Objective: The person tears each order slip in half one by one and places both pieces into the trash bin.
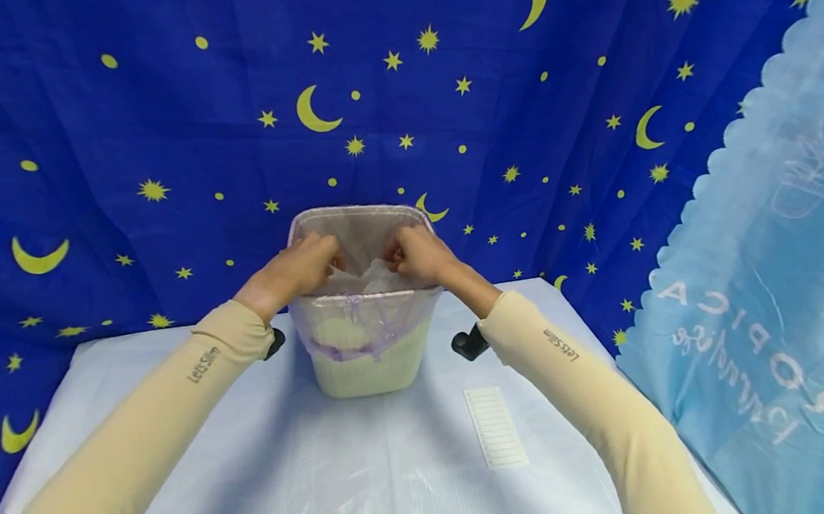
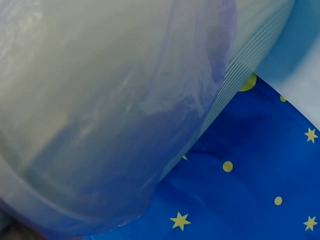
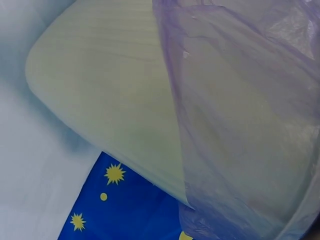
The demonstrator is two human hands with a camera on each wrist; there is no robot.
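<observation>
A pale cream waste bin stands upright at the back of the table. A thin, translucent purple bin liner lines it and is folded down over the rim outside. Both hands reach in over the rim, fingers curled. My left hand is at the left inner side, my right hand at the right. Between them they grip a crumpled, thin whitish sheet; its lower part is hidden behind the front rim. The left wrist view shows the liner close up, and the right wrist view shows the bin's bare side.
A white card with printed lines lies on the white-covered table, right of the bin. Behind hangs a blue curtain with yellow moons and stars. A light blue cloth hangs at the right.
</observation>
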